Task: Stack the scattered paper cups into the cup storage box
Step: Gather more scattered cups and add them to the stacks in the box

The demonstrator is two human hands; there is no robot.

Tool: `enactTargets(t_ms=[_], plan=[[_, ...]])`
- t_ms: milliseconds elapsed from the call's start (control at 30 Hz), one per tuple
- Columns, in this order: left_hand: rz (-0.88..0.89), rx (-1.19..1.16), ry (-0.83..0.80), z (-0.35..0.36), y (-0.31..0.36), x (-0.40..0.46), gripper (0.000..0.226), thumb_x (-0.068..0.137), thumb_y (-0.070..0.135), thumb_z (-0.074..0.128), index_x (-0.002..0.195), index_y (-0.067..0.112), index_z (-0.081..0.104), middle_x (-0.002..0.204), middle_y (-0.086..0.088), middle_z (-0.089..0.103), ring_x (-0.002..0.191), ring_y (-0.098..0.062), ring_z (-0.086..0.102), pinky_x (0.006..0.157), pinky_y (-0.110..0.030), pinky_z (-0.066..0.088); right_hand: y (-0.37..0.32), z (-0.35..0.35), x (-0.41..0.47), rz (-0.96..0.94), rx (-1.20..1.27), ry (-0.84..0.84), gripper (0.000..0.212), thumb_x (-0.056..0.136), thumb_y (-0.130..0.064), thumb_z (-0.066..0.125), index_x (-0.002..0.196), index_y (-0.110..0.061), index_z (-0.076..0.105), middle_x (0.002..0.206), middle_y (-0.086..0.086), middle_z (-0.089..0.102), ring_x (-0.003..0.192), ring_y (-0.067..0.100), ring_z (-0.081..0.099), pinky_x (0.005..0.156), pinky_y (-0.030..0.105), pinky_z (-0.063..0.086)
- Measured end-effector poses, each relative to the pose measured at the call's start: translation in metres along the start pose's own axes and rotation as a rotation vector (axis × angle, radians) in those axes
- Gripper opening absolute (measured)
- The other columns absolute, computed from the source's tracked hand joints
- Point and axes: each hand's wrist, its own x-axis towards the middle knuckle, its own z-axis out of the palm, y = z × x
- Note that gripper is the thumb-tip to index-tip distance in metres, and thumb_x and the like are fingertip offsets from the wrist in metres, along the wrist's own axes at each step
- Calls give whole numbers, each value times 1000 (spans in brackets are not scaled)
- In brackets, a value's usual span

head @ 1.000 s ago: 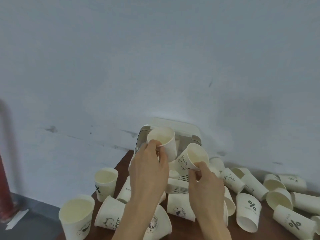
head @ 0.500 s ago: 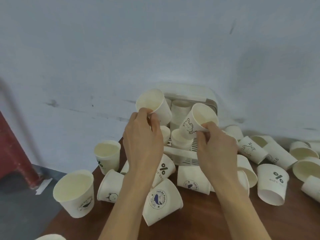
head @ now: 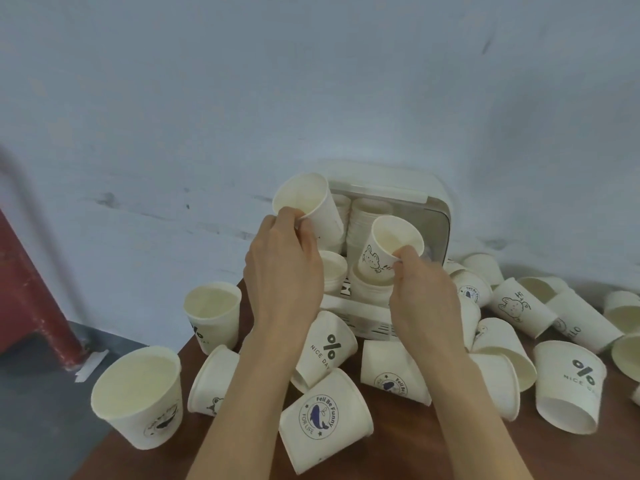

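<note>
on the near left of the brown worktop (head: pixel 398 455) an upright paper cup (head: pixel 138 396) stands open, with a second upright cup (head: pixel 212 315) just beyond it and more cups on their sides between them and our arms. moving right, our left hand (head: pixel 282 271) holds a plain cup (head: pixel 308 206) raised and tilted before the left side of the white cup storage box (head: pixel 436 188), its grip clamped on the near rim with thumb and fingers. inside the box we see stacked cups standing in columns. right of that, our right hand (head: pixel 424 292) pinches the near rim of a rabbit-print cup (head: pixel 388 251), its grip clamped there, the cup's base resting in or just above a stack at the box's front; we cannot tell which. further right, many scattered cups (head: pixel 568 382) lie tipped across the worktop to the far right edge.

we judge these cups very light and thin-walled: they will crush or go oval if squeezed mid-body, and nested ones may stick. the rolled rim is the stiffest part, so a gentle pinch there, or a loose hold around the upper wall, seems safest.
</note>
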Motion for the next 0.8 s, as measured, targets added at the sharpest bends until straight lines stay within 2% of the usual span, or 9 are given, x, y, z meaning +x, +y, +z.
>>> enactTargets(t_ms=[133, 200, 300, 433, 633, 800], plan=[[-11, 25, -35, 4, -1, 7, 26, 101, 26, 38, 112, 16, 60, 97, -3, 59, 88, -24, 53, 73, -36, 38, -3, -1, -2, 6, -22, -19, 15, 91, 0, 45, 101, -7, 52, 88, 8, 50, 80, 28, 45, 62, 37, 37], [-9, 45, -42, 2, 1, 8, 26, 101, 27, 38, 114, 17, 59, 99, -2, 58, 89, -24, 52, 72, -35, 36, -3, 1, -4, -6, -20, -26, 17, 88, 3, 44, 100, -7, 52, 90, 10, 54, 87, 31, 48, 65, 39, 40], [-3, 60, -67, -1, 1, 9, 28, 102, 26, 37, 116, 16, 58, 102, -3, 58, 90, -25, 52, 72, -34, 36, -1, 6, -5, -30, -91, -75, 25, 83, 4, 42, 102, -9, 51, 90, 13, 58, 91, 33, 48, 68, 36, 34], [11, 91, -138, 4, -3, 8, 27, 102, 26, 35, 115, 16, 57, 100, -3, 58, 90, -26, 54, 72, -36, 40, 2, 9, -8, -50, -141, -116, 29, 76, 7, 47, 99, -9, 51, 89, 15, 59, 87, 36, 50, 67, 35, 28], [13, 194, -230, 10, -7, 6, 28, 103, 27, 32, 112, 16, 56, 101, -4, 56, 92, -25, 53, 70, -36, 39, 3, 6, -11, -32, -272, -262, 36, 85, -1, 40, 118, -17, 43, 112, 7, 53, 105, 29, 44, 76, 33, 28], [29, 240, -280, 13, -9, 5, 25, 103, 27, 32, 108, 15, 54, 95, -2, 50, 91, -27, 53, 70, -40, 43, 1, 6, -15, -37, -288, -316, 63, 88, -6, 43, 145, -22, 21, 122, 9, 48, 115, 30, 40, 92, 39, 34]])
